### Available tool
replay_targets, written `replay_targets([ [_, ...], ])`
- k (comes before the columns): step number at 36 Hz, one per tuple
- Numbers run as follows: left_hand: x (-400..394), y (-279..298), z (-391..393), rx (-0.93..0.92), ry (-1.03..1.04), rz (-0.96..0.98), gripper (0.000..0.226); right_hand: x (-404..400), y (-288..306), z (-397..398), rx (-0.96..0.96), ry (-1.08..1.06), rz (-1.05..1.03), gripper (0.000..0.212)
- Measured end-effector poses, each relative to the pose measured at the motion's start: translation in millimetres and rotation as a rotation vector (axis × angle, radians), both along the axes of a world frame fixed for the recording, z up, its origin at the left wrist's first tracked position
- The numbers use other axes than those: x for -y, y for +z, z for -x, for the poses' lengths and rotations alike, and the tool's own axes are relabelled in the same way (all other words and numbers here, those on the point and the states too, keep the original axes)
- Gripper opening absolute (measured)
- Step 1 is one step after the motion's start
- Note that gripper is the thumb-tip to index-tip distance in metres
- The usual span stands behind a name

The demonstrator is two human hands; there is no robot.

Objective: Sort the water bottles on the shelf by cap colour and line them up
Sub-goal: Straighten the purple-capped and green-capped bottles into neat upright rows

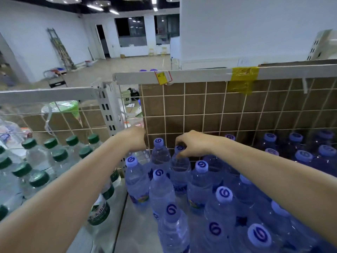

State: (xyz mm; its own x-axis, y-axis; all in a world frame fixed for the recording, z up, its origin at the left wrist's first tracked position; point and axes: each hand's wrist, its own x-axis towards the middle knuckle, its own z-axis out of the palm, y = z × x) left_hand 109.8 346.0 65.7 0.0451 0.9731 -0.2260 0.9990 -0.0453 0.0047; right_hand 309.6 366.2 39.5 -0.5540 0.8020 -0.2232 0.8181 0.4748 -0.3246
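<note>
Several clear bottles with purple-blue caps (158, 174) stand on the right part of the shelf. Several bottles with green caps (39, 178) stand on the left part, beyond a clear divider. My right hand (193, 144) pinches the neck of a purple-capped bottle (179, 167) in the back row, near the wire grid. My left hand (135, 138) reaches to the back by the upright post; its fingers are bent down out of sight behind the wrist, above a clear bottle top (141, 155) that I can barely make out.
A white wire grid (206, 114) backed by brown cardboard closes the shelf's rear. A slotted white upright post (109, 114) separates the two bays. A bare patch of grey shelf board (135, 227) lies at the front between the groups. Beyond is an open room.
</note>
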Motion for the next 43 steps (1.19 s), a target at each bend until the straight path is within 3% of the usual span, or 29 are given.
replay_targets([
  [4,-9.9,-10.9,13.1,-0.062,0.025,0.095,0.05,-4.2,-2.6,3.8,0.002,-0.022,-0.004,0.024],
  [10,-19.8,-18.4,21.3,-0.023,-0.029,0.047,0.028,-7.8,0.2,4.3,0.039,-0.061,-0.044,0.027],
  [18,-28.3,-20.2,28.2,0.024,-0.069,0.032,0.027,-19.5,0.6,3.3,0.074,-0.16,-0.12,0.028],
  [30,-29.3,-26.4,29.3,0.028,-0.088,0.041,0.018,-26.4,-6.5,10.8,0.016,-0.213,0.005,0.024],
  [38,-24.5,-22.6,25.4,0.003,-0.085,0.064,0.03,-23.5,9.8,-7.7,0.038,-0.199,-0.056,0.057],
  [43,-21.5,-12.9,20.8,0.03,-0.087,-0.039,0.034,-21.0,40.4,-47.9,0.105,-0.265,-0.117,0.032],
])
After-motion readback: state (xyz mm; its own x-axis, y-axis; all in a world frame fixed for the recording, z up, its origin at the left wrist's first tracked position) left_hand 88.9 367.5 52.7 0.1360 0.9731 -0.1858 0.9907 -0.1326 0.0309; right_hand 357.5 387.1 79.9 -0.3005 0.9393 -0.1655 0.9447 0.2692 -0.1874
